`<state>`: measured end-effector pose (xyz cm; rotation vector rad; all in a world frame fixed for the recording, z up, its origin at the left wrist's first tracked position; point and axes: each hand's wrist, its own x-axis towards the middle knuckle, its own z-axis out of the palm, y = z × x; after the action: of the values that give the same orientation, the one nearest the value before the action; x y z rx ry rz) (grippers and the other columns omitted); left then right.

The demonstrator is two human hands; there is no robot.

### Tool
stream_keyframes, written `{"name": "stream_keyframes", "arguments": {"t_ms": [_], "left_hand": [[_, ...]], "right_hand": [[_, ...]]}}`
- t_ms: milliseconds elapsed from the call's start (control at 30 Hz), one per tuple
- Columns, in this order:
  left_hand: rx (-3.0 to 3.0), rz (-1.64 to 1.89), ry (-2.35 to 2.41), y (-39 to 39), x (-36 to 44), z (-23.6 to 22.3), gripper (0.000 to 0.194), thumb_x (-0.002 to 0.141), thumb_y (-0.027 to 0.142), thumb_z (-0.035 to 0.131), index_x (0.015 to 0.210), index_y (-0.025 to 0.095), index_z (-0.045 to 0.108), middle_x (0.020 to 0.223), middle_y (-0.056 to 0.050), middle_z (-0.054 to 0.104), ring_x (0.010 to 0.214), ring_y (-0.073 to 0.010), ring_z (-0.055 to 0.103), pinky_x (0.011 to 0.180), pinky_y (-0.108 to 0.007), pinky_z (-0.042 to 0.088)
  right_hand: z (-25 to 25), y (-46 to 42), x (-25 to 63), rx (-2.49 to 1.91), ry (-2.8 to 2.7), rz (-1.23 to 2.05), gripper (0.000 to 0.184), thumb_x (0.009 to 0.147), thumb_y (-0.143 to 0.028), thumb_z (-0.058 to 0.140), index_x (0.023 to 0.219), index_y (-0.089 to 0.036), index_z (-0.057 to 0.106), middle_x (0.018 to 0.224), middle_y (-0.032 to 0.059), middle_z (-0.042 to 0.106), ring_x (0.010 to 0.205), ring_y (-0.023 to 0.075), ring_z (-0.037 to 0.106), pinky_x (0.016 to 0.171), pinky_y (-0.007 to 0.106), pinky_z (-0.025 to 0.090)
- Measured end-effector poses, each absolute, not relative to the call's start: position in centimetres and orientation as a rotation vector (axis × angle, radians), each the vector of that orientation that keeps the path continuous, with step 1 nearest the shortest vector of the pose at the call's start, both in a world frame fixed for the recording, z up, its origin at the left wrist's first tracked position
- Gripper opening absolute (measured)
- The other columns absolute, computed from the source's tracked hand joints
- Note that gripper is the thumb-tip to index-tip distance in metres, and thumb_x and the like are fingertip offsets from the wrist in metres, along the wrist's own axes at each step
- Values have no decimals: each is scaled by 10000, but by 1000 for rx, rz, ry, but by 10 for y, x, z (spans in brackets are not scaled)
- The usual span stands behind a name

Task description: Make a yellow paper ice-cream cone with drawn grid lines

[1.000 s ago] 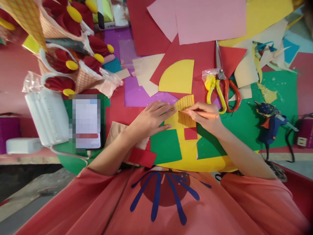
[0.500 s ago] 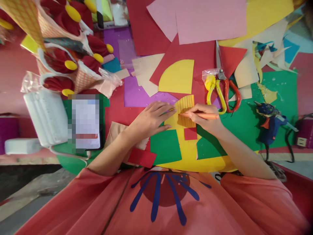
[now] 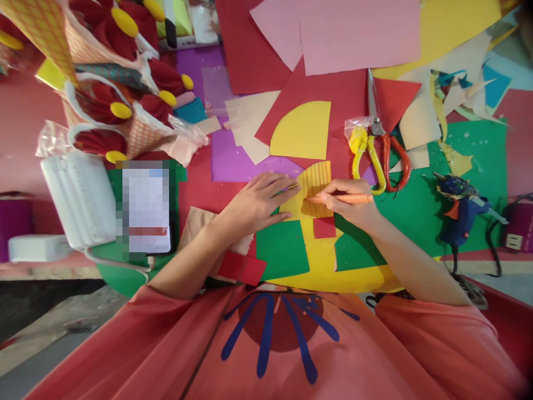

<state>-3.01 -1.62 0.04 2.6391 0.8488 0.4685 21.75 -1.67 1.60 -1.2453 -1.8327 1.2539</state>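
My right hand (image 3: pixel 353 204) is closed around an orange marker pen (image 3: pixel 352 198), its tip touching a yellow paper piece (image 3: pixel 317 176) with a curved top edge. Orange stripes run down the right part of that piece. Flat on its left side lies my left hand (image 3: pixel 262 201), fingers stretched out and slightly apart. A small red paper square (image 3: pixel 324 228) sits just below the striped piece. Above it, a plain yellow quarter-circle (image 3: pixel 306 133) rests on dark red paper. Scissors (image 3: pixel 377 130) with yellow and red handles lie beyond my right hand.
At the right is a blue glue gun (image 3: pixel 458 216) with a cord. A phone (image 3: pixel 147 208) and a white box-like device (image 3: pixel 81 200) lie to the left. Cones with red and yellow decorations (image 3: pixel 120 111) crowd the upper left. Pink paper sheets (image 3: pixel 360 36) cover the far side.
The marker tip has shifted slightly downward on the yellow piece, adding to a stripe. My left hand stays in place.
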Motion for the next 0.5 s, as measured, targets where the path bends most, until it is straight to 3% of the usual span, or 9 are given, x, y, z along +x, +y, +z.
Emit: {"name": "stream_keyframes", "arguments": {"t_ms": [500], "left_hand": [[2607,457,849,-16,-31,0,474,927,366,557,1335,126,525,1298,-157,598,1216,-306,528,1015,-490,456]], "right_hand": [[16,-17,216,-1236,-1832,1263,224,799,-281,611,616,-154,630,525,-13,613,464,67,493,427,185,321]]}}
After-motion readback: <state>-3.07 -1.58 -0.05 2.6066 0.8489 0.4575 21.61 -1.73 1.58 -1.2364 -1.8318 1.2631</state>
